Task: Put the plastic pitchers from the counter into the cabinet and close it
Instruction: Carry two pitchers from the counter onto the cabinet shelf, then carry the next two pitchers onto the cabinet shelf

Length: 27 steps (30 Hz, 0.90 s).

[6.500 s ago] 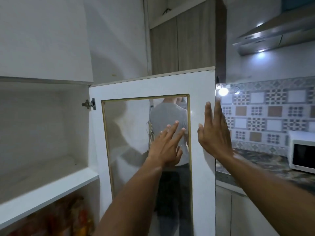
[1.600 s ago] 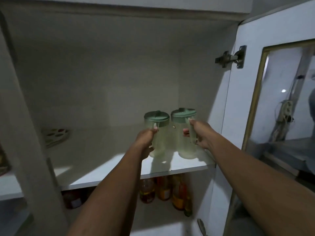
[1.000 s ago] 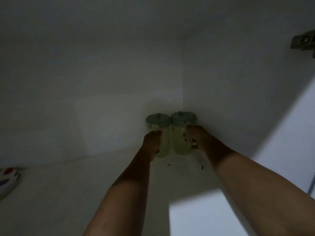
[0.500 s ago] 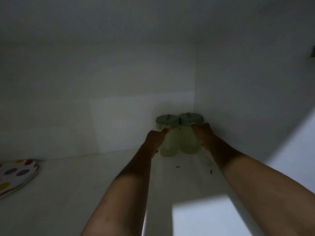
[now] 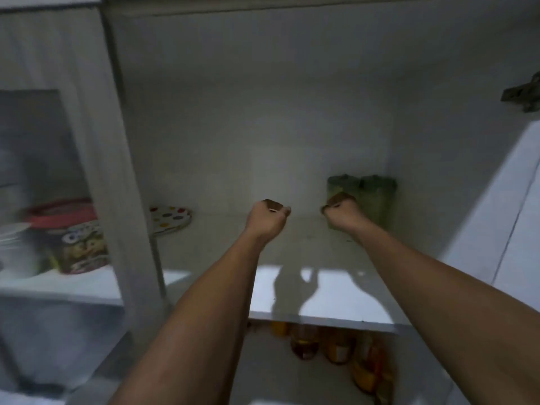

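Observation:
Two pale plastic pitchers with green lids stand side by side in the back right corner of the white cabinet shelf: the left pitcher and the right pitcher. My left hand hovers over the middle of the shelf, fingers curled shut, holding nothing. My right hand is a closed fist just in front of the left pitcher and hides its lower part; it grips nothing that I can see. The image is blurred.
A spotted plate lies at the shelf's back left. Behind the shut glass door on the left stand a red-lidded jar and white dishes. Several bottles fill the shelf below. The open door and its hinge are at right.
Both hands have let go of the pitchers and pulled back toward me as closed fists. The view has drawn back out of the cabinet, and the pitchers stay in the back corner.

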{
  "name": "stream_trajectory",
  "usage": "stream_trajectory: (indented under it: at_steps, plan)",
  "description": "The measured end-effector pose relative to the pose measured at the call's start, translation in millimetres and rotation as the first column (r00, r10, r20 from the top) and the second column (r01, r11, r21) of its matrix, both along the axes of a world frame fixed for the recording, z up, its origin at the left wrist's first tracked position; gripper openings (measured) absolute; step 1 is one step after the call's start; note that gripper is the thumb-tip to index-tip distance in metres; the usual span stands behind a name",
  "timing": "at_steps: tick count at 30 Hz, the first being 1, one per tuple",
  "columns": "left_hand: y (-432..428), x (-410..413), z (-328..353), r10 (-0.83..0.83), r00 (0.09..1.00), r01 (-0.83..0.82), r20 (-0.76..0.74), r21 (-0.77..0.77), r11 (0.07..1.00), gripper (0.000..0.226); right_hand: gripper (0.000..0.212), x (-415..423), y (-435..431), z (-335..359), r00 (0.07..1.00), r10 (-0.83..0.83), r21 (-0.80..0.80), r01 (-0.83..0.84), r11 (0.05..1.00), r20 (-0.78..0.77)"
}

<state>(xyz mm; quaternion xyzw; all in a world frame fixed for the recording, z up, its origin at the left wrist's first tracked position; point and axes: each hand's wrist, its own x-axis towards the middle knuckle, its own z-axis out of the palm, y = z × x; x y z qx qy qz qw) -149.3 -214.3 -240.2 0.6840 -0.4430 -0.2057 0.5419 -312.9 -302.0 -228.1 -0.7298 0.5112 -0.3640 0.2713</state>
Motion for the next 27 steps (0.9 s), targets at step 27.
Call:
stream_trajectory:
  at_steps: [27]
  plan:
    - [822,410,-115,0.904,0.413,-0.825,-0.110,0.375,0.422,0.023,0.016,557,666,-126,0.367,0.930,0.271,-0.894,0.357,-0.013]
